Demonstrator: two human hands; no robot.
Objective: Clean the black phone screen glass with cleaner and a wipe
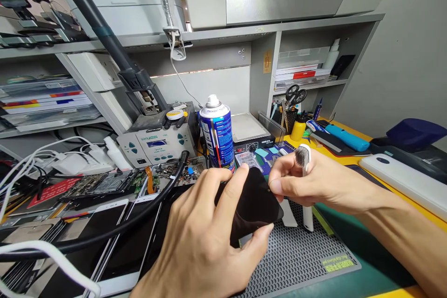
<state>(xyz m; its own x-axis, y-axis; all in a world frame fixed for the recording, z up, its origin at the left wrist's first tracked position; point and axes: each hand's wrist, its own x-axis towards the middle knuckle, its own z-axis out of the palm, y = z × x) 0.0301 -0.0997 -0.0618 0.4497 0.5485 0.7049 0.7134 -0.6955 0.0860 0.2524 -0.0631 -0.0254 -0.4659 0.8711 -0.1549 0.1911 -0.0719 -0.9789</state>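
My left hand (206, 228) is wrapped round a black glossy phone-like panel (256, 200), fingers on its upper edge and thumb at its lower edge. The panel is tilted above a grey perforated mat (279, 260). My right hand (296, 179) has thumb and forefinger pinched at the panel's right edge; whether a small part is between them is too small to tell. A white-handled brush (308, 216) with dark bristles is also held in my right hand, its handle pointing down. A white strip (289, 214) lies on the mat beside the panel.
Behind my hands stand a blue spray can (217, 135) and a hot plate (253, 135). At left are a grey soldering station (159, 144), circuit boards, phone screens (122, 242) and a black hose (139, 216). A white case (401, 181) lies at right.
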